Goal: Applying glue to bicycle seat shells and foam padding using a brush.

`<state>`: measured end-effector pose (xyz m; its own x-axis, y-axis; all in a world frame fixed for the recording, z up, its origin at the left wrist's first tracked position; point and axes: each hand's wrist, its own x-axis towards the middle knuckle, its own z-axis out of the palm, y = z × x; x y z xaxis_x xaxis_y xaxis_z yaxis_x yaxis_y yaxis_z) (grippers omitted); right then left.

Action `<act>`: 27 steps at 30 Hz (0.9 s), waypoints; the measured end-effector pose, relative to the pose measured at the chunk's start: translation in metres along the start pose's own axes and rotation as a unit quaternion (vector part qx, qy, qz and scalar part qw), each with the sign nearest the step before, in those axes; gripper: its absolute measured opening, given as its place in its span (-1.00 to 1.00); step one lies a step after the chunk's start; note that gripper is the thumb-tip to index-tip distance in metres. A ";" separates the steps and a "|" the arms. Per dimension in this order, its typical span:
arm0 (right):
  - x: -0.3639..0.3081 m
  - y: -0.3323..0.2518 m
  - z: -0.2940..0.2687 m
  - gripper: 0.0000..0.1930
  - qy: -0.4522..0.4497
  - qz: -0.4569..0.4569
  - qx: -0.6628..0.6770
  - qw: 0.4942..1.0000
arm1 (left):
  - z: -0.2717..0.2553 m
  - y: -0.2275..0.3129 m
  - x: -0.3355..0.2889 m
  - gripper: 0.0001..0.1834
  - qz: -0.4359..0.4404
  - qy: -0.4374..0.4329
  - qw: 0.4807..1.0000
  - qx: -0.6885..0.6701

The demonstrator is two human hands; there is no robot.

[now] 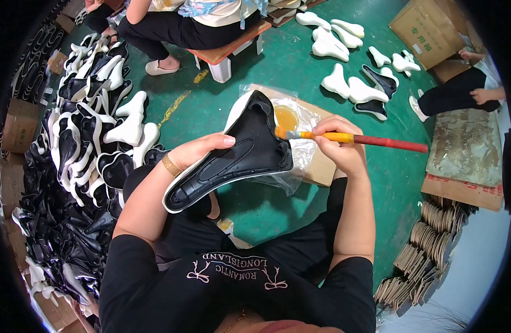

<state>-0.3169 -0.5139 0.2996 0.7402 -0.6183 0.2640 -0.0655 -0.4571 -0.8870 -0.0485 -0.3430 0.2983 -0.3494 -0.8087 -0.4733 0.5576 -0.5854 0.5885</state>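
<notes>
My left hand (197, 150) is closed on the edge of a bicycle saddle (239, 144), thumb over the inside. Its hollow black underside faces up, with a white foam rim along the far side. In my right hand (341, 141) is a paintbrush (388, 143) with a red and yellow handle, pinched near the bristles. The bristle tip is at the right edge of the saddle's wide end. Beyond the saddle, an amber puddle of glue-like liquid (286, 116) lies on clear plastic sheeting (306, 152) over a cardboard box (322, 172).
A big heap of white and black saddle parts (72, 139) fills the left. More white saddle pieces (329, 45) lie on the green floor ahead. A person (194, 28) sits on a stool (228, 55); another person's hand (480, 95) shows at right, near stacked brown pieces (416, 255).
</notes>
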 end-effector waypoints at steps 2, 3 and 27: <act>0.000 -0.004 0.000 -0.90 0.001 0.017 -0.001 1.000 | -0.003 0.000 0.001 -0.55 -0.008 -0.008 1.000 0.006; 0.002 -0.006 0.006 -0.92 0.039 -0.009 0.002 0.999 | 0.000 0.001 0.000 -0.51 0.005 -0.008 1.000 0.017; 0.014 0.054 0.024 -0.87 0.144 0.092 -0.068 0.983 | -0.014 0.001 0.008 -0.20 0.190 0.069 0.951 0.234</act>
<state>-0.2938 -0.5321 0.2460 0.4892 -0.8445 0.2179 -0.2827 -0.3899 -0.8764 -0.0403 -0.3494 0.2864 -0.0685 -0.9708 -0.2300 0.2161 -0.2395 0.9465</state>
